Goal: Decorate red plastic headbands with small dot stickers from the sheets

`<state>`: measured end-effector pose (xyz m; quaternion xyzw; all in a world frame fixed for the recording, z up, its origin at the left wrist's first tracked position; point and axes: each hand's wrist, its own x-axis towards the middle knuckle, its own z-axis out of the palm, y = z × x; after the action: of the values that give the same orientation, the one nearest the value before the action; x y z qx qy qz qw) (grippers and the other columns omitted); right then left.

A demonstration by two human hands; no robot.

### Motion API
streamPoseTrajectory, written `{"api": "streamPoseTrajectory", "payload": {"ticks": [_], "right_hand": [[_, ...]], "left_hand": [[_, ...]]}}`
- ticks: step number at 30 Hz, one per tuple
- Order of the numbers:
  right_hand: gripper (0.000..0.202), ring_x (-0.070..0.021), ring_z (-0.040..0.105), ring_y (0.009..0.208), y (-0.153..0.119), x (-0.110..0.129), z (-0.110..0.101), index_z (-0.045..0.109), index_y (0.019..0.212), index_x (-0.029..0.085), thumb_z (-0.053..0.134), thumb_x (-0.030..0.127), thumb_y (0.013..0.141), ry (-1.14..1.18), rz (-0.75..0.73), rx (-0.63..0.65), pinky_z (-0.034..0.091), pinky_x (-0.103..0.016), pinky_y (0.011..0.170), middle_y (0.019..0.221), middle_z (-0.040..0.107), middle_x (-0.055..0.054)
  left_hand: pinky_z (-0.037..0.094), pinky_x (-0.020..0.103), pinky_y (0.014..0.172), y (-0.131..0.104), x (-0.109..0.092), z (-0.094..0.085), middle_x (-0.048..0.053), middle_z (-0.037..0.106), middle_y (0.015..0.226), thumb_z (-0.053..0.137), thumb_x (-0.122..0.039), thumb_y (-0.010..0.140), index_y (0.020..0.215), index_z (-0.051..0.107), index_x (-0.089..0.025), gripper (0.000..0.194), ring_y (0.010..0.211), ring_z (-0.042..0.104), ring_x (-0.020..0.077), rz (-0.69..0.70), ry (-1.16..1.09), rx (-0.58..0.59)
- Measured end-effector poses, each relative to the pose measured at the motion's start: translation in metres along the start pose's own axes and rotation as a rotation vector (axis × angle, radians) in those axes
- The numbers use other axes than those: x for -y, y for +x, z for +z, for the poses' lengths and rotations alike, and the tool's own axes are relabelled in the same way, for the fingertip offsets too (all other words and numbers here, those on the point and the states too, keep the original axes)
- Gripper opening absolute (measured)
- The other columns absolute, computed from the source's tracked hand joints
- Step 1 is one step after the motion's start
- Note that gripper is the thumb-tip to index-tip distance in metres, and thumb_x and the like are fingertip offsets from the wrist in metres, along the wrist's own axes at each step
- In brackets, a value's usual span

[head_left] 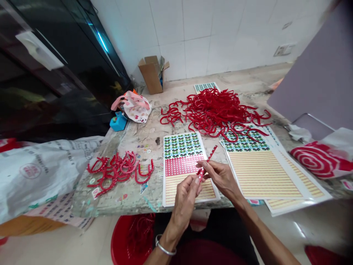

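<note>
Over a sticker sheet (pixel 184 165) printed in green, red and yellow bands, my left hand (pixel 188 193) pinches a red strip with white marks (pixel 211 153). My right hand (pixel 219 175) is close beside it, fingers closed at the same strip, whose far end sticks up past the fingertips. A large heap of red curved strips (pixel 216 110) lies behind the sheet. To the left is a smaller group of red strips with white marks (pixel 121 169). More sticker sheets (pixel 261 173) are stacked to the right, partly under the heap.
An open cardboard box (pixel 151 75) stands by the wall. Left of the heap are a pink and white bag (pixel 135 106) and a blue holder (pixel 118 122). A red basin (pixel 121 235) is below the table edge. A red and white wrapped bundle (pixel 317 159) lies at right.
</note>
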<state>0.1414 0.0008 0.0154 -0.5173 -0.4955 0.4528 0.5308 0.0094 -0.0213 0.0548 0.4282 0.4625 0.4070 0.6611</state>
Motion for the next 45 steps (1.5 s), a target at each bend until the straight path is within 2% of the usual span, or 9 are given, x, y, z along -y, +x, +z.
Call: {"api": "streamPoseTrajectory", "payload": {"ticks": [8, 15, 21, 24, 29, 32, 37, 42, 45], "right_hand": [[0.03, -0.0149, 0.063, 0.068, -0.005, 0.008, 0.006, 0.071, 0.087, 0.018, 0.05, 0.039, 0.085, -0.024, -0.016, 0.021, 0.059, -0.026, 0.058, 0.073, 0.065, -0.002], [0.022, -0.0195, 0.062, 0.089, -0.012, 0.013, 0.01, 0.07, 0.096, 0.021, 0.05, 0.02, 0.085, -0.302, -0.405, -0.003, 0.053, -0.032, 0.08, 0.091, 0.068, -0.007], [0.029, -0.0178, 0.064, 0.08, -0.008, 0.01, 0.003, 0.067, 0.106, 0.021, 0.054, 0.035, 0.084, -0.027, -0.054, 0.038, 0.057, -0.026, 0.058, 0.09, 0.068, -0.006], [0.031, -0.0172, 0.064, 0.079, -0.006, 0.008, -0.002, 0.069, 0.102, 0.021, 0.053, 0.039, 0.084, 0.038, 0.039, 0.104, 0.057, -0.025, 0.057, 0.089, 0.069, -0.005], [0.026, -0.0173, 0.064, 0.08, -0.009, 0.006, -0.003, 0.07, 0.099, 0.022, 0.053, 0.034, 0.085, -0.109, -0.122, 0.121, 0.056, -0.025, 0.061, 0.088, 0.069, -0.005], [0.023, -0.019, 0.064, 0.086, -0.01, 0.005, -0.003, 0.071, 0.098, 0.022, 0.053, 0.029, 0.085, -0.21, -0.229, 0.1, 0.054, -0.03, 0.073, 0.092, 0.07, -0.007], [0.025, -0.0224, 0.059, 0.105, -0.011, 0.004, -0.006, 0.068, 0.104, 0.023, 0.053, 0.029, 0.085, -0.22, -0.205, 0.132, 0.054, -0.032, 0.077, 0.108, 0.066, -0.009], [0.025, -0.0203, 0.063, 0.094, -0.017, 0.005, -0.002, 0.069, 0.103, 0.022, 0.051, 0.023, 0.085, -0.312, -0.312, 0.145, 0.054, -0.033, 0.078, 0.102, 0.066, -0.01], [0.028, -0.0205, 0.059, 0.101, -0.019, 0.005, 0.0, 0.065, 0.11, 0.024, 0.053, 0.023, 0.084, -0.309, -0.31, 0.155, 0.055, -0.029, 0.075, 0.111, 0.06, -0.01]], "left_hand": [[0.04, 0.02, 0.062, 0.003, 0.017, -0.007, 0.004, 0.057, 0.078, 0.05, -0.041, 0.084, 0.08, 0.063, -0.016, 0.029, 0.066, 0.047, 0.0119, 0.063, 0.011, -0.024], [0.033, 0.022, 0.054, 0.011, 0.006, -0.013, -0.002, 0.045, 0.059, 0.048, -0.037, 0.085, 0.072, 0.054, -0.016, 0.026, 0.054, 0.038, 0.0095, 0.122, 0.127, 0.15], [0.031, 0.022, 0.053, 0.007, 0.009, -0.01, -0.003, 0.041, 0.057, 0.047, -0.035, 0.086, 0.078, 0.055, -0.015, 0.023, 0.053, 0.035, 0.0093, 0.09, 0.119, 0.172], [0.033, 0.022, 0.055, 0.003, 0.009, -0.014, -0.002, 0.044, 0.058, 0.048, -0.034, 0.086, 0.085, 0.058, -0.015, 0.023, 0.054, 0.038, 0.0099, 0.08, 0.101, 0.233], [0.041, 0.025, 0.068, 0.003, 0.003, -0.015, 0.003, 0.055, 0.07, 0.049, -0.034, 0.085, 0.086, 0.06, -0.014, 0.023, 0.065, 0.05, 0.0135, 0.055, 0.093, 0.27], [0.04, 0.023, 0.063, 0.005, 0.005, -0.012, 0.001, 0.055, 0.067, 0.05, -0.034, 0.084, 0.08, 0.059, -0.015, 0.022, 0.061, 0.048, 0.0118, 0.032, 0.102, 0.231], [0.036, 0.022, 0.057, 0.004, 0.011, -0.013, -0.001, 0.05, 0.06, 0.049, -0.032, 0.085, 0.076, 0.057, -0.015, 0.021, 0.054, 0.042, 0.0097, 0.058, 0.137, 0.23], [0.039, 0.024, 0.066, 0.004, 0.013, -0.016, 0.003, 0.056, 0.07, 0.049, -0.03, 0.086, 0.088, 0.061, -0.013, 0.02, 0.063, 0.048, 0.0119, 0.031, 0.08, 0.251], [0.038, 0.023, 0.063, 0.004, 0.014, -0.016, 0.002, 0.054, 0.069, 0.049, -0.031, 0.086, 0.089, 0.061, -0.013, 0.022, 0.061, 0.046, 0.0114, 0.046, 0.093, 0.235]]}}
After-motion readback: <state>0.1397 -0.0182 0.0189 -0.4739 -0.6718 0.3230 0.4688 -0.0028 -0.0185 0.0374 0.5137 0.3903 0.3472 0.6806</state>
